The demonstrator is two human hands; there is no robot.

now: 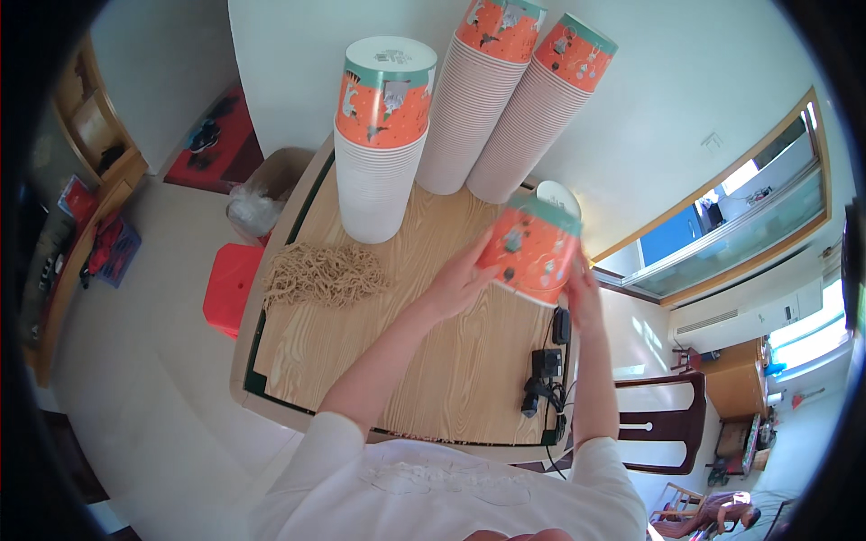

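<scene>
Between my two hands is an orange paper tub (532, 250) with a teal band and printed figures, tilted and held above the right side of the table. My left hand (464, 278) grips its left side. My right hand (585, 294) is closed around its right side, with some fingers hidden behind it. Similar tubs stand upside down in tall nested stacks: a shorter stack (381, 171) at the left, a taller stack (474, 108) in the middle and another tall stack (541, 117) beside it. A white round object (559, 194) shows partly behind the held tub.
A heap of tan crinkled paper shreds (325, 275) lies on the left of the wooden table (406, 361). Black adapters and cables (546, 363) lie along the right edge. Around the table are a red stool (234, 287), a dark wooden chair (663, 424) and, farther off, another person (722, 512).
</scene>
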